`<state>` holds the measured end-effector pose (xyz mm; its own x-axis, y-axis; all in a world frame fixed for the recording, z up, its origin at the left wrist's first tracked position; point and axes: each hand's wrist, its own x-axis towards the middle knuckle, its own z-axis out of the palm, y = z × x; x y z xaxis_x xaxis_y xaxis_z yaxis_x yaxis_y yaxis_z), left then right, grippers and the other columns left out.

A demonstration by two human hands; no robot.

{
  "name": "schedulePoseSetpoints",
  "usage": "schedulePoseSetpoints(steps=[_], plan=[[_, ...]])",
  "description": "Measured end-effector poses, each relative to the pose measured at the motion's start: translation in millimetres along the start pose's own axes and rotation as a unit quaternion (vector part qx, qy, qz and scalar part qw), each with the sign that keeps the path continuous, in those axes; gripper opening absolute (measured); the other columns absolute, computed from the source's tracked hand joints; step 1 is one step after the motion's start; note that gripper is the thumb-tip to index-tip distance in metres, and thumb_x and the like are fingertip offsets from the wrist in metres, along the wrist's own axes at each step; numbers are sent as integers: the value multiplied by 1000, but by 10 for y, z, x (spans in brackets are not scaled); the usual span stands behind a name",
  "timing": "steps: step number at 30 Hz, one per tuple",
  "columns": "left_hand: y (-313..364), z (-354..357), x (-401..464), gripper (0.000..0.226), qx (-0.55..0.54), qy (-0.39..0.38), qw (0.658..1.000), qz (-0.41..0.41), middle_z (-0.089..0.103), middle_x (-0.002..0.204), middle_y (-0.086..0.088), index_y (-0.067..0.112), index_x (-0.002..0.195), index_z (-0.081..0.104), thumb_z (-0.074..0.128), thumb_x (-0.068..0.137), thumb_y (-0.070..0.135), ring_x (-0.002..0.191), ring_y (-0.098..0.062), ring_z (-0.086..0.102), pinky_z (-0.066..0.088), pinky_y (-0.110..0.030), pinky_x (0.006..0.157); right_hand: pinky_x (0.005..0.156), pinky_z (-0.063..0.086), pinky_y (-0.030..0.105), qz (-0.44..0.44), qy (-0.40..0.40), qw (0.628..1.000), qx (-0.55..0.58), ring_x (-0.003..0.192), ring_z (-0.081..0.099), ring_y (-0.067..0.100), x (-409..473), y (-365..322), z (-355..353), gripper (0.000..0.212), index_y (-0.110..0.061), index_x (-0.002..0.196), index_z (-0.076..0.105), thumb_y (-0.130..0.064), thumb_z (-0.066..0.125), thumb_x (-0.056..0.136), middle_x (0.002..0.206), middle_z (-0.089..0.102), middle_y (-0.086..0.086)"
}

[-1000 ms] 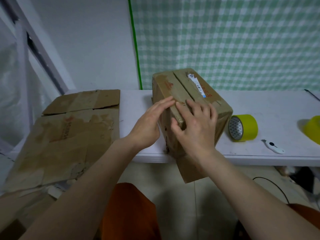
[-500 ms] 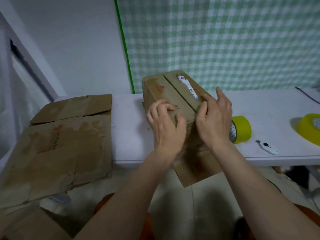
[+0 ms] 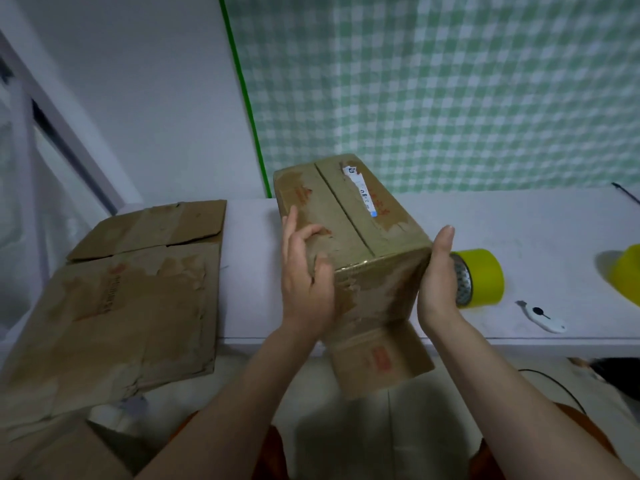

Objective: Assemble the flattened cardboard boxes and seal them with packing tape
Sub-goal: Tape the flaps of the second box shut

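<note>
A white counter (image 3: 485, 233) is seen beneath a green-and-white checked curtain (image 3: 450, 81). One flattened cardboard sheet (image 3: 114, 299) is laid over the counter's left end; it is brown, creased, and marked with patches of torn surface and old tape. One assembled cardboard box (image 3: 349, 233) is positioned at the counter's near edge, near the middle. Its top flaps are closed and meet along a single centre seam, beside which a torn white label strip is stuck. The surface is worn, with red printing and glossy tape remnants, and one lower flap (image 3: 381, 362) is left hanging below the counter edge.

The box is held between two hands. The left hand (image 3: 304, 282) is pressed against the left near corner, with fingers laid over the top edge and the thumb set against the front face. The right hand (image 3: 438, 282) is placed flat against the right side, fingers straight and together.

Two rolls of yellow tape are counted: one yellow tape roll (image 3: 479, 278) just beside the right hand, and a second yellow roll (image 3: 627, 271) cut off at the right border. One white box cutter (image 3: 542, 318) is lying near the front edge, between the rolls.
</note>
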<state>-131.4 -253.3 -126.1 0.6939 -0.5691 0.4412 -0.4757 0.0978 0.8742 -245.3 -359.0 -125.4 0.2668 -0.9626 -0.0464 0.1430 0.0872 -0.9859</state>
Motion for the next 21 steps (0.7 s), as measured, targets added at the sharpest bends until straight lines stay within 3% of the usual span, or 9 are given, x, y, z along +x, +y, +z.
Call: schedulePoseSetpoints(steps=[3,5,8,11,13,15,17,18,21], plan=[[-86,-402,38,43,63,1,998,7,38,151,1,22,126,52,29,91,27,139,-10,35,35,-43,113,90,45,19,-47,-7,992,-115,103,61,6,-10,93,-100,45,-12,110,66,-36,30,103,108,68,-3],[-122,-690,36,45,120,63,990,-25,49,142,-2,14,134,50,28,95,21,129,-15,46,41,-46,107,87,39,27,-52,25,981,-187,104,54,18,33,178,-156,32,-7,112,62,-28,40,101,112,63,8],[-41,-1009,-1,50,164,185,965,-90,44,144,-5,12,144,37,36,95,2,132,-17,41,37,-44,111,94,34,26,14,-20,970,-241,122,49,23,13,299,-144,41,-5,132,50,-28,47,98,135,53,11],[238,-1005,-83,59,177,216,960,10,35,149,-13,1,145,31,39,87,-10,140,-20,31,28,-40,117,103,34,30,34,-66,967,-243,127,46,22,-117,319,-31,45,-7,137,44,-28,50,97,140,48,10],[452,-814,-164,56,218,112,962,117,36,150,-12,0,142,37,44,87,-4,142,-20,29,24,-35,119,100,36,30,34,-78,968,-237,123,49,22,-183,325,23,43,-8,135,46,-27,50,97,135,52,10],[587,-595,-203,53,281,-57,948,135,32,154,-6,7,142,41,49,91,15,144,-18,25,22,-37,120,99,40,35,36,-96,967,-234,111,53,22,-247,335,41,42,-7,133,48,-25,52,96,128,56,11],[595,-414,-175,67,382,-191,903,45,17,160,-7,13,150,26,50,94,39,148,-22,11,10,-39,122,99,45,42,40,-121,961,-246,101,55,22,-306,365,25,40,-7,131,50,-25,53,95,122,58,11],[577,-346,-138,78,450,-230,863,-6,9,162,-9,15,153,15,49,93,50,149,-27,4,4,-42,121,99,45,44,44,-136,955,-259,102,56,24,-335,377,10,39,-8,130,51,-26,53,95,121,58,10],[559,-204,4,93,559,-294,771,-79,-4,161,-18,17,154,-3,59,90,46,145,-45,-4,2,-58,118,99,45,45,53,-170,941,-290,108,57,25,-380,403,-47,36,-11,127,54,-26,54,95,119,59,7]])
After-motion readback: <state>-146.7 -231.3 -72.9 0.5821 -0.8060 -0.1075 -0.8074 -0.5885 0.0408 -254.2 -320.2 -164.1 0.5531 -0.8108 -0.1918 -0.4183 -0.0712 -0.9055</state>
